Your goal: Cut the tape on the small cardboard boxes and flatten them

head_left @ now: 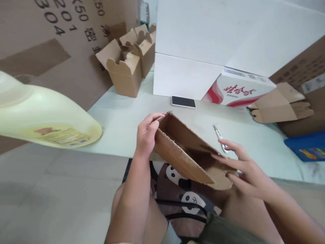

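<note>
Seemingly a small packing corner, whether home or shop unclear; a large printed carton [81, 64] stands beside the pale worktop [114, 125]; small brown boxes [125, 81] sit open along it; a cutter [217, 132] lies near a rough-edged cardboard box [177, 158]; the floor [76, 189] is tiled.

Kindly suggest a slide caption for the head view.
Left hand and right hand holding an open cardboard box, a smartphone lying beyond it.

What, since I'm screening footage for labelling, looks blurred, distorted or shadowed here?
Head view: the yellow bottle looks stretched near the left edge; head view: print on the blue package is too soft to read; head view: the cardboard box is shadowed inside.
</note>
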The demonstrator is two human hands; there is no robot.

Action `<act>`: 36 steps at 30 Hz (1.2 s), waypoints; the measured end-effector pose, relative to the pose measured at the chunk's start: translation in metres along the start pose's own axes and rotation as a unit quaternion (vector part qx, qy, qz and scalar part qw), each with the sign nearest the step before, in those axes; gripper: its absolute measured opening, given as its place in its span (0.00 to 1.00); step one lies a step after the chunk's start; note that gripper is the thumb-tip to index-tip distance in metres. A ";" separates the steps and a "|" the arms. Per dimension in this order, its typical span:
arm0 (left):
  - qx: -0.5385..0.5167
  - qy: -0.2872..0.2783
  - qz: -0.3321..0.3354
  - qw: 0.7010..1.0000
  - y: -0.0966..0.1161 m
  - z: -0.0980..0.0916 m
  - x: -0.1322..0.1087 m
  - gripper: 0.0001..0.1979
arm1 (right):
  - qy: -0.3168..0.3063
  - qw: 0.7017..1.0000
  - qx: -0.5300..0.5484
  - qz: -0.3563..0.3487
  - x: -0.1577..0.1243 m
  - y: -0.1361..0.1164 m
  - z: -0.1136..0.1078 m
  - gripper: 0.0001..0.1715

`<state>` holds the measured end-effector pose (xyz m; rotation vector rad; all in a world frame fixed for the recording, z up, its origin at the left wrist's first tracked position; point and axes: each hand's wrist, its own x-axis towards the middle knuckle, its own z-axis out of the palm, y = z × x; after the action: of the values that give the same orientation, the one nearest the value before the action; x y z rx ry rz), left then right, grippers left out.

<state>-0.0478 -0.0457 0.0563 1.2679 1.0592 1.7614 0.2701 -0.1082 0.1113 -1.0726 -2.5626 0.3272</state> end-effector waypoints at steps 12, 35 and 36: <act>0.147 -0.051 0.083 0.984 -0.015 0.026 -0.001 0.20 | 0.190 0.942 0.277 0.002 0.020 0.023 0.054 0.47; -0.082 -0.124 -0.261 0.954 -0.049 0.006 -0.021 0.29 | 0.163 0.920 0.352 0.060 0.009 0.017 0.071 0.37; -0.091 -0.131 -0.270 0.949 -0.051 0.007 -0.024 0.28 | 0.167 0.917 0.357 0.055 0.007 0.017 0.070 0.35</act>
<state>-0.0305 -0.0447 0.0016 0.9480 0.9499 1.2047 0.2488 -0.0969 0.0426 -0.8811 -1.8349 0.9325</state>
